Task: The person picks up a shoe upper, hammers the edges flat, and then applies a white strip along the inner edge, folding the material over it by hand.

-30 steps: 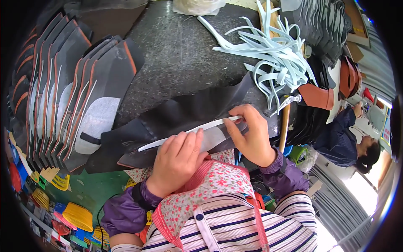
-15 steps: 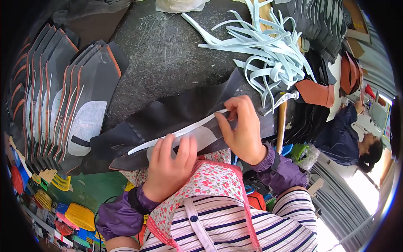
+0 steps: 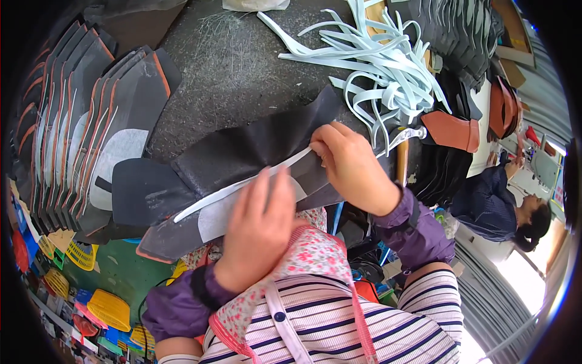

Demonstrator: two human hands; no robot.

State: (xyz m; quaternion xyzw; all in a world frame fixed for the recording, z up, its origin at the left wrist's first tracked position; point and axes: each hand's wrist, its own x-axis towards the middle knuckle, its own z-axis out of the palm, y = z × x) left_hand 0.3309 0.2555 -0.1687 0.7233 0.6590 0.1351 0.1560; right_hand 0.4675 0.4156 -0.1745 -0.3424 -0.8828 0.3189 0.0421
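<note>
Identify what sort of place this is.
Probably a shoe or leather-goods workshop: rows of cut dark panels, a heap of pale blue strips and a wooden-handled hammer.

A workshop: hammer [image 3: 404, 139], scratched black worktable [image 3: 224, 73], stacked dark panels [image 3: 140, 91], heaped pale strips [image 3: 397, 57].

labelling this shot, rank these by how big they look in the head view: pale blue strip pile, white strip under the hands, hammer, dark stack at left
1. dark stack
2. pale blue strip pile
White strip and hammer: both smaller, too alike to rank
</note>
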